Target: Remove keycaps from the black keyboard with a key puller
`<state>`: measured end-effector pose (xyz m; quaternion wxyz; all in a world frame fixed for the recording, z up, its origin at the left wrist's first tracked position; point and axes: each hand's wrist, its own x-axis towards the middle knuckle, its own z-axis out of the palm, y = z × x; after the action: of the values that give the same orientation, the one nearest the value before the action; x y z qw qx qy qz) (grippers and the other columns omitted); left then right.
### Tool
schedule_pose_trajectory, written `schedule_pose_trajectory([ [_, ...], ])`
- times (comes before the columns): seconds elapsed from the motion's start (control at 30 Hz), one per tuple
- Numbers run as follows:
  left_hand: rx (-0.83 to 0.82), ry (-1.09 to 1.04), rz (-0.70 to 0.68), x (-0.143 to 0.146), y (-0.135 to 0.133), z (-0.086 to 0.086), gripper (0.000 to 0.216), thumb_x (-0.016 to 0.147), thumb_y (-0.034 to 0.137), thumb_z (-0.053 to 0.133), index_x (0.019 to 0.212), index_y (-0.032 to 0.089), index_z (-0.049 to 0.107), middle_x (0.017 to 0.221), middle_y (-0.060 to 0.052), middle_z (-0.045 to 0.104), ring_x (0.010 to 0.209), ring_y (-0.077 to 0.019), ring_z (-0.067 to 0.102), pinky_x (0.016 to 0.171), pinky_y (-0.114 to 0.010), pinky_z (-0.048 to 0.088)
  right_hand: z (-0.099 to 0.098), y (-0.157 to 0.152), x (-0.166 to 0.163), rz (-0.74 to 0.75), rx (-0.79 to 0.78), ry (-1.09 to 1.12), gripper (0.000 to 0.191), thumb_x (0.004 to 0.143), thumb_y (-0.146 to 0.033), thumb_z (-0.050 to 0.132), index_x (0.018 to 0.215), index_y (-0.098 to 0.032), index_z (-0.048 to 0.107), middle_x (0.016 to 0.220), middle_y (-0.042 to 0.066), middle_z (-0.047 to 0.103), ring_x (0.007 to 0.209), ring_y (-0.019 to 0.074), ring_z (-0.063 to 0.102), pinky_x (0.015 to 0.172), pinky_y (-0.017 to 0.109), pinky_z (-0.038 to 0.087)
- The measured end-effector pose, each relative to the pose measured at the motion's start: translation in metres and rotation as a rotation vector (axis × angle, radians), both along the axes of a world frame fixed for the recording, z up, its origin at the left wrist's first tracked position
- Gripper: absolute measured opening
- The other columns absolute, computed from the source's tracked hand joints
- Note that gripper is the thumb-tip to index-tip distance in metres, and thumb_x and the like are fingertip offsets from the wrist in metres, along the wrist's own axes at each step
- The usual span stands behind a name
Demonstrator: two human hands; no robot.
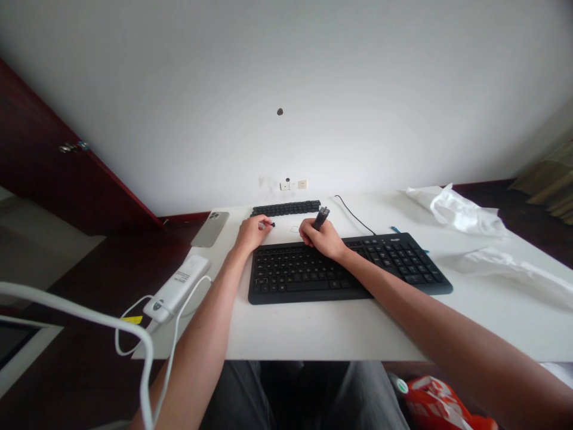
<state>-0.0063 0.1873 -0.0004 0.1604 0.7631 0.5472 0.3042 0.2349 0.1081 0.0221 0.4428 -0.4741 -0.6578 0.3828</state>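
Observation:
A black full-size keyboard lies on the white table in front of me. My right hand is closed around a dark, stick-like tool above the keyboard's back edge. The tool's upper end points up; its kind and lower end cannot be made out. My left hand is at the keyboard's back left corner, fingertips pinched on a small black piece, too small to name. Behind both hands, black keys lie in a long block. A small pale outlined thing lies between the hands.
On the left are a phone, a white power strip and a white cable in the foreground. Crumpled white plastic bags lie on the right. A black cord runs behind the keyboard. Wall sockets are beyond the table.

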Motion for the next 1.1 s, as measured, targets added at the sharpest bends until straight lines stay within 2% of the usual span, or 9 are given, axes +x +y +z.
schedule_pose_trajectory([
  [0.13, -0.01, 0.011, 0.015, 0.001, -0.001, 0.002, 0.004, 0.085, 0.024, 0.074, 0.088, 0.026, 0.077, 0.089, 0.001, 0.079, 0.071, -0.0162, 0.066, 0.078, -0.029, 0.051, 0.0, 0.0, 0.0, 0.0, 0.002, -0.005, 0.027, 0.088, -0.029, 0.048, 0.065, -0.02, 0.057, 0.057, -0.001, 0.057, 0.055, 0.0128, 0.053, 0.056, 0.024, 0.042],
  [0.37, 0.018, 0.058, 0.041, 0.002, -0.005, 0.009, 0.013, 0.086, 0.023, 0.071, 0.096, 0.028, 0.078, 0.094, 0.001, 0.079, 0.074, -0.0163, 0.066, 0.079, -0.029, 0.049, -0.001, 0.001, 0.001, 0.005, 0.012, -0.004, 0.027, 0.088, -0.028, 0.048, 0.064, -0.02, 0.058, 0.057, -0.001, 0.058, 0.054, 0.0126, 0.053, 0.056, 0.025, 0.042],
  [0.6, 0.016, 0.203, 0.06, 0.006, -0.012, 0.016, 0.022, 0.088, 0.024, 0.061, 0.1, 0.031, 0.078, 0.072, 0.002, 0.069, 0.072, -0.0181, 0.063, 0.07, -0.029, 0.043, 0.0, 0.001, 0.0, -0.002, 0.001, 0.004, 0.026, 0.088, -0.028, 0.05, 0.064, -0.02, 0.059, 0.056, -0.001, 0.058, 0.053, 0.0131, 0.052, 0.055, 0.026, 0.042],
  [0.8, -0.034, 0.232, 0.073, 0.007, -0.013, 0.016, 0.028, 0.088, 0.023, 0.059, 0.107, 0.033, 0.078, 0.08, 0.002, 0.073, 0.076, -0.0205, 0.066, 0.072, -0.03, 0.044, 0.0, 0.0, -0.001, -0.003, 0.004, -0.012, 0.027, 0.088, -0.028, 0.05, 0.064, -0.02, 0.059, 0.056, -0.001, 0.058, 0.054, 0.0136, 0.053, 0.056, 0.026, 0.042],
  [1.1, -0.07, 0.28, 0.108, 0.008, -0.015, 0.017, 0.039, 0.091, 0.024, 0.06, 0.126, 0.036, 0.072, 0.095, -0.001, 0.077, 0.093, -0.0243, 0.069, 0.085, -0.034, 0.05, -0.002, 0.002, 0.001, 0.001, 0.01, -0.008, 0.026, 0.088, -0.027, 0.05, 0.065, -0.021, 0.059, 0.057, -0.001, 0.059, 0.054, 0.0141, 0.053, 0.056, 0.027, 0.043],
])
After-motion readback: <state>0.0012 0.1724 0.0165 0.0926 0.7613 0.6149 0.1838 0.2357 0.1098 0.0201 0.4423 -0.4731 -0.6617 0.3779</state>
